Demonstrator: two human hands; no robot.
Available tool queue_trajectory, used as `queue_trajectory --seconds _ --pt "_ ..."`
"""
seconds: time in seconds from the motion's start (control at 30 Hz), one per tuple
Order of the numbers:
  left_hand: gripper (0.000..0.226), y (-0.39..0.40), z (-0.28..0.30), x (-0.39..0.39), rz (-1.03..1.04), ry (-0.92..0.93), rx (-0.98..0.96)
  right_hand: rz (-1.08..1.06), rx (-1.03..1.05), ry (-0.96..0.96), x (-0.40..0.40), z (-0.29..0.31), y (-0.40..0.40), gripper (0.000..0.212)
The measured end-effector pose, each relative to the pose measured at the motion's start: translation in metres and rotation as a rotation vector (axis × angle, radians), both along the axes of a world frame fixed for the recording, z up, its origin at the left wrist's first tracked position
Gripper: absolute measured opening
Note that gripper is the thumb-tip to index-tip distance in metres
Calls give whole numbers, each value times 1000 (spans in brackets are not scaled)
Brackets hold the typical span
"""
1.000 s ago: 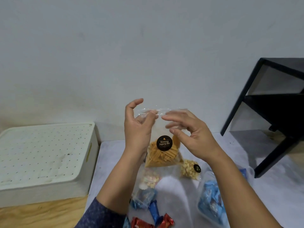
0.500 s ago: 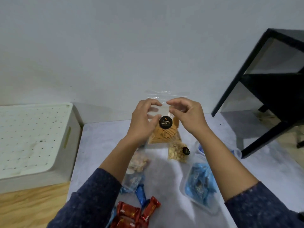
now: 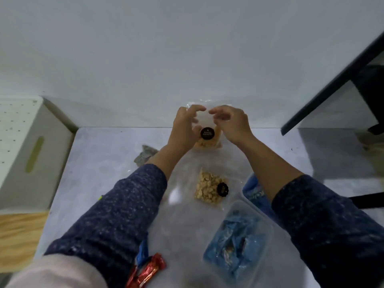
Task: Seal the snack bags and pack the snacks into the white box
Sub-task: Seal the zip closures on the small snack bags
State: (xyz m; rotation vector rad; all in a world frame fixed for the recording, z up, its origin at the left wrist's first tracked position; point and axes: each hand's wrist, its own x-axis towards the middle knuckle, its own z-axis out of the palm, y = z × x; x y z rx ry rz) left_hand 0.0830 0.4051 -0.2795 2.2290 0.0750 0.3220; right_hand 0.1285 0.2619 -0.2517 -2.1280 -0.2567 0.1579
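Hands [image 3: 209,125] raised, pinching clear snack bag [image 3: 207,136] top.

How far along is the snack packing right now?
Nothing looks packed yet. Both hands, left and right, pinch the top of the chip bag. Left: the nut bag, blue tub and red bars lie on the table, outside the white box.

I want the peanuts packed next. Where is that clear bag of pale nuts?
In the head view, the clear bag of pale nuts with a black round sticker lies flat at table centre, between the sleeves, nearer than the held chip bag.
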Motion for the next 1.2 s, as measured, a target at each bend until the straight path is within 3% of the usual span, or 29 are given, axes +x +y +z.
queue_trajectory --seconds 0.33,0.63,0.87,1.0,1.2 --pt "58 -3 -15 27 -28 22 93 40 -101 -24 30 -14 -10 38" --pt "48 -3 2 -6 -27 17 62 -68 -113 -117 -7 1 -25 42" --pt "44 -11 -19 -69 -251 48 120 -126 -228 -6 -90 -12 -45 42" --pt "41 -23 -46 -106 -416 232 175 -112 -370 69 -129 -37 -53 42" --pt "58 -34 -75 -132 -511 340 260 -19 -495 95 -144 -58 -62 38"
